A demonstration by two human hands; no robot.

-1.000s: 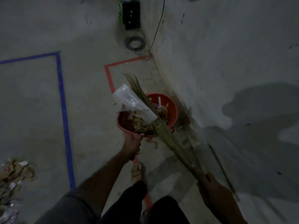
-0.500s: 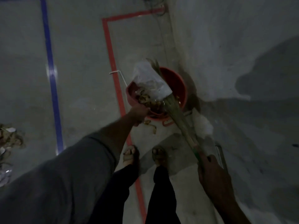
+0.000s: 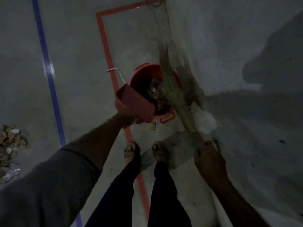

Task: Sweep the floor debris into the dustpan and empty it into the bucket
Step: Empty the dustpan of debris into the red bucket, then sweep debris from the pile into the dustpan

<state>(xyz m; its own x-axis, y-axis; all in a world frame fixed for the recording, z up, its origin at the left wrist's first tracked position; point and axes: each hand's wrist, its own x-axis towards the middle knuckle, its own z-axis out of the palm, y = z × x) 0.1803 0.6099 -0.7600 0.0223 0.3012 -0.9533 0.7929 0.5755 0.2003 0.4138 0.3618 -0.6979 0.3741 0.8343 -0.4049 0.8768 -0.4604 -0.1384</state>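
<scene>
Beyond the left hand, which grips its rear edge, the light, rigid dustpan is tipped over the bucket.

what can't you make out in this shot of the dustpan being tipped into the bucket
Head view only:
- Inside of the dustpan: its back faces the camera, so whether it is empty cannot be told.
- Bucket contents: dark, partly behind the dustpan and broom.
- Broom bristles: motion-blurred.
- Left hand fingers: hidden under the dustpan.
- Debris pile: cut off by the left edge.
</scene>
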